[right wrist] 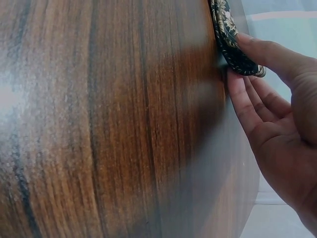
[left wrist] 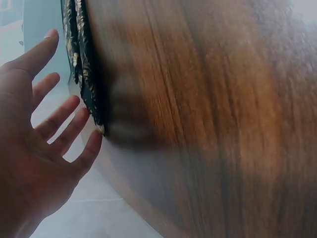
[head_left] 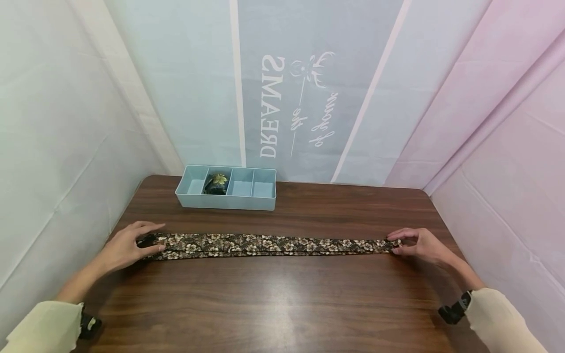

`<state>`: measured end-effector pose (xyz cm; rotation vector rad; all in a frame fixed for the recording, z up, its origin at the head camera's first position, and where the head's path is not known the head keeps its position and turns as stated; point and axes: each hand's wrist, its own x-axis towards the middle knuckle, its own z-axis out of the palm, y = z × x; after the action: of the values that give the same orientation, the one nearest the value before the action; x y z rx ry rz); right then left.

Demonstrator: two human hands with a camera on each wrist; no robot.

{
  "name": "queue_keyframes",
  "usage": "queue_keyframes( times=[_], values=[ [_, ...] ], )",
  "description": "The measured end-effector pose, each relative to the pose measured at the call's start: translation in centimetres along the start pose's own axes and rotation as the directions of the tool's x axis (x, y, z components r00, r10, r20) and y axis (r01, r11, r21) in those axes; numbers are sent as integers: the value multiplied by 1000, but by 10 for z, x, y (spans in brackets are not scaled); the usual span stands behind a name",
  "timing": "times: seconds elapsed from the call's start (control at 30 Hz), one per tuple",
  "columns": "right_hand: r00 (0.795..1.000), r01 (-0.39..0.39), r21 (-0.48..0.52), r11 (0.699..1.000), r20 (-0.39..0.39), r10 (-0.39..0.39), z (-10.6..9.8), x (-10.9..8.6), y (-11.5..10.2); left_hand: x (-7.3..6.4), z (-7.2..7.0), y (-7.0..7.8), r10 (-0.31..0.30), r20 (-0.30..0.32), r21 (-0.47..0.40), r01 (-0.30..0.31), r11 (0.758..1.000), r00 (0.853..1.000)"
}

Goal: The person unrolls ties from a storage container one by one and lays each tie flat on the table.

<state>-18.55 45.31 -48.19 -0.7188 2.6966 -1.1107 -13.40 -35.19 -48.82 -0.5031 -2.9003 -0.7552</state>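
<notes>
A long floral necktie [head_left: 265,245], dark with cream blossoms, lies stretched across the table from side to side, its layers lengthwise. At its left end is my left hand [head_left: 125,246], thumb and fingers spread about the fabric. The left wrist view shows those fingers [left wrist: 72,106] straight and apart beside the tie's tip [left wrist: 94,106], the little finger at or very near it. At the other end, my right hand [head_left: 421,245] pinches the tie. In the right wrist view the thumb [right wrist: 267,52] lies over the folded end [right wrist: 240,59], with fingers beneath.
Behind the tie stands a pale blue divided box [head_left: 225,202] near the table's back edge. A dark bundle with a yellowish floral patch [head_left: 217,184] sits in its second compartment from the left. Printed cloth [head_left: 304,113] hangs behind the brown wooden table [head_left: 282,299].
</notes>
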Motion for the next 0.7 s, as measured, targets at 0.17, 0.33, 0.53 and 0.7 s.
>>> queue_keyframes(
  times=[0.17, 0.33, 0.53, 0.7],
  values=[
    [999, -32, -5, 999, -9, 32, 1, -1, -1, -4, 0, -3, -17, -32, -20, 16, 1000, 999],
    [998, -65, -36, 997, -11, 65, 1, -1, -4, -8, -1, -4, -84, -7, -70, 83, 994, 996],
    [996, -83, -45, 996, -16, 82, 1, -2, -4, -8, -5, -3, -160, 62, -153, 168, 974, 985],
    [995, -96, -43, 994, -31, 95, 2, -3, -3, -9, -8, 2, -159, 65, -203, 169, 964, 985]
  ],
)
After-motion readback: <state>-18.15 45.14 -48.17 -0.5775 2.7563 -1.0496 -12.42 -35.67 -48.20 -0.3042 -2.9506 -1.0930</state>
